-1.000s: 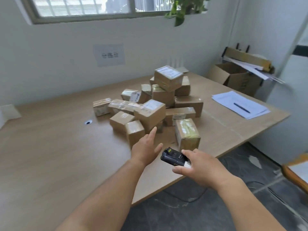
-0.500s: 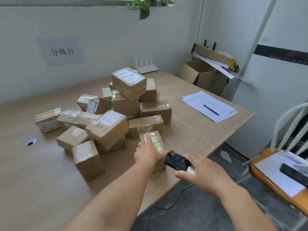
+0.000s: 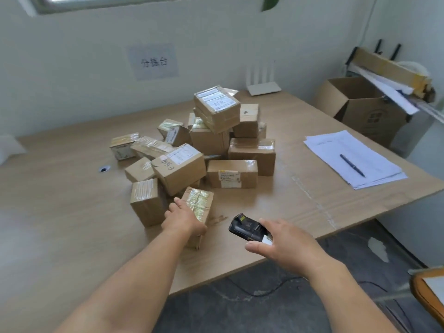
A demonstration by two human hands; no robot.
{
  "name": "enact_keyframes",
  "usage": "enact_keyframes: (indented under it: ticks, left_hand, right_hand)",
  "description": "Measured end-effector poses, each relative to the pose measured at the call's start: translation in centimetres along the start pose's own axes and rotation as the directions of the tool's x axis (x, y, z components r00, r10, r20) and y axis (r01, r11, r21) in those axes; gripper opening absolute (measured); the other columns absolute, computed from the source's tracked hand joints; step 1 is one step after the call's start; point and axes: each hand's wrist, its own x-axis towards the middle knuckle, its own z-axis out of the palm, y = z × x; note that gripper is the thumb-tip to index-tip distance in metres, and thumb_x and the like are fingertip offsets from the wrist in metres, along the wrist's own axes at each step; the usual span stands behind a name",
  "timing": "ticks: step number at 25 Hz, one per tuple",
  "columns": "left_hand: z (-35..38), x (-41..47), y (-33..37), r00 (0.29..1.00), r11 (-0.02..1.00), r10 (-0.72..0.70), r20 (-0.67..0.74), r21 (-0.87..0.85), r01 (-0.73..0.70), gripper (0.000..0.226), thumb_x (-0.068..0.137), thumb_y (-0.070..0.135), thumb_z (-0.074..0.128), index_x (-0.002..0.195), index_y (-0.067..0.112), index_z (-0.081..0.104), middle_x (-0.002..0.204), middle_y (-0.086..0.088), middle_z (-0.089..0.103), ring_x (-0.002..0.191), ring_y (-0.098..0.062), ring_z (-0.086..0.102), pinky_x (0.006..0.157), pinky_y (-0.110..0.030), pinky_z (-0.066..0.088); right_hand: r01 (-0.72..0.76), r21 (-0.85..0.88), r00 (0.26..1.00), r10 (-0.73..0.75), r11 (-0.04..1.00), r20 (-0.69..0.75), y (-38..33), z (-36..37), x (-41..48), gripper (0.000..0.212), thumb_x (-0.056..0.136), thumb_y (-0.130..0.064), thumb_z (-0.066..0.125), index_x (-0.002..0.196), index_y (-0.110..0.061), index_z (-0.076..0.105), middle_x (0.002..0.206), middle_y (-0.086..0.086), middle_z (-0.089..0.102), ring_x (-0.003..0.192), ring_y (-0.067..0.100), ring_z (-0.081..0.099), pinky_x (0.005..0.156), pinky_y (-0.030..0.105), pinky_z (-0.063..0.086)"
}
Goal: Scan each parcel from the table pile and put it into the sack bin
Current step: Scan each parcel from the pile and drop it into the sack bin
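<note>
The pile [image 3: 216, 140] of taped parcels sits on the counter [image 3: 60, 224]. At the pile's near edge the left hand [image 3: 185, 219] grips one parcel [image 3: 199, 203] from above, thumb along its left side and fingers curled over its right. The parcel rests on the counter. Right of that edge, the right hand [image 3: 286, 246] holds a black scanner [image 3: 245, 225], fingers clamped round it. Farther right of the pile lie papers [image 3: 336, 145] with a pen [image 3: 352, 164] on them.

The left hand [image 3: 183, 218] grips the nearest parcel [image 3: 199, 203] on the table [image 3: 60, 212]. Just beside it, the right hand [image 3: 286, 246] holds a scanner [image 3: 245, 225].
</note>
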Motion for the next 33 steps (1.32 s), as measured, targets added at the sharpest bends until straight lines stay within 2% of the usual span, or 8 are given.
enact_keyframes:
  ticks: [4, 8, 12, 16, 19, 25, 30, 33]
  left_hand:
    - [0.1, -1.6, -4.2, 0.998, 0.993, -0.034, -0.053, 0.114, 0.04, 0.127, 0.068, 0.048, 0.079, 0.15, 0.0, -0.004, 0.147, -0.013, 0.02, 0.135, -0.031, 0.027, 0.107, -0.039, 0.036]
    - [1.6, -2.9, -5.8, 0.979, 0.948, 0.134, -0.155, 0.309, -0.081, 0.113, 0.07, 0.06, 0.073, 0.149, 0.011, 0.008, 0.141, -0.008, 0.026, 0.13, -0.027, 0.034, 0.1, -0.036, 0.037]
    - [1.8, -2.6, -6.1, 0.974, 0.983, 0.179, -0.14, 0.064, -0.171, 0.086, 0.077, 0.064, 0.062, 0.143, 0.018, 0.03, 0.15, -0.008, 0.022, 0.137, -0.028, 0.028, 0.108, -0.04, 0.032]
    - [2.6, -1.8, -6.9, 0.992, 0.993, 0.107, 0.068, -0.06, -0.103, 0.119, 0.064, 0.066, 0.072, 0.152, 0.017, 0.009, 0.159, -0.01, 0.007, 0.147, -0.028, 0.008, 0.116, -0.047, 0.023]
    - [3.0, -1.6, -6.9, 0.974, 0.995, 0.079, 0.214, -0.075, -0.064, 0.139, 0.06, 0.069, 0.075, 0.153, 0.015, -0.012, 0.156, -0.014, 0.013, 0.144, -0.031, 0.015, 0.116, -0.044, 0.024]
    - [1.8, -1.7, -6.7, 0.982, 0.958, 0.099, -0.158, 0.282, -0.052, 0.137, 0.06, 0.078, 0.068, 0.152, 0.009, -0.006, 0.14, -0.014, 0.031, 0.128, -0.029, 0.032, 0.107, -0.037, 0.032]
    - [1.7, -1.5, -7.8, 0.911, 0.927, 0.349, -0.218, 0.223, -0.302, 0.075, 0.079, 0.064, 0.062, 0.135, 0.025, 0.032, 0.125, -0.005, 0.036, 0.114, -0.021, 0.039, 0.098, -0.034, 0.036]
    - [1.0, -1.5, -7.0, 0.93, 0.93, 0.366, -0.046, 0.036, -0.365, 0.049, 0.083, 0.058, 0.06, 0.118, 0.029, 0.044, 0.137, -0.006, 0.037, 0.122, -0.023, 0.04, 0.1, -0.038, 0.041]
  right_hand:
    - [0.118, -0.009, 0.991, -0.117, 0.993, 0.061, -1.4, 1.3, 1.2, 0.06, 0.08, -0.076, 0.049, 0.121, -0.032, 0.05, 0.114, -0.002, 0.056, 0.105, 0.02, 0.054, 0.085, 0.035, 0.046]
    - [0.195, -0.029, 0.977, -0.192, 0.98, 0.087, -3.1, 1.7, 1.7, 0.064, 0.081, -0.075, 0.049, 0.129, -0.032, 0.048, 0.116, -0.002, 0.056, 0.107, 0.019, 0.053, 0.087, 0.034, 0.046]
    - [0.244, -0.067, 0.968, -0.238, 0.968, 0.078, -4.2, 1.4, 2.2, 0.067, 0.082, -0.075, 0.049, 0.132, -0.031, 0.047, 0.118, -0.004, 0.056, 0.108, 0.017, 0.053, 0.087, 0.034, 0.046]
    - [0.245, -0.071, 0.969, -0.242, 0.967, 0.054, -4.5, 1.3, 2.2, 0.067, 0.08, -0.077, 0.048, 0.131, -0.033, 0.049, 0.117, -0.005, 0.057, 0.107, 0.017, 0.054, 0.086, 0.032, 0.046]
    - [0.226, -0.076, 0.974, -0.223, 0.971, 0.048, -4.2, 1.0, 2.2, 0.066, 0.081, -0.076, 0.048, 0.132, -0.034, 0.048, 0.118, -0.005, 0.057, 0.106, 0.016, 0.054, 0.084, 0.031, 0.045]
    - [0.204, -0.087, 0.979, -0.2, 0.975, 0.05, -4.1, 0.9, 2.1, 0.062, 0.082, -0.076, 0.047, 0.128, -0.034, 0.049, 0.112, -0.007, 0.056, 0.102, 0.014, 0.053, 0.081, 0.03, 0.045]
    - [0.201, -0.081, 0.979, -0.197, 0.976, 0.055, -4.6, 1.5, 2.1, 0.064, 0.081, -0.078, 0.046, 0.128, -0.033, 0.048, 0.109, -0.007, 0.054, 0.099, 0.013, 0.053, 0.08, 0.029, 0.046]
    - [0.211, -0.084, 0.976, -0.206, 0.974, 0.069, -5.1, 2.0, 2.0, 0.066, 0.081, -0.079, 0.045, 0.128, -0.034, 0.048, 0.108, -0.007, 0.054, 0.097, 0.012, 0.053, 0.079, 0.028, 0.046]
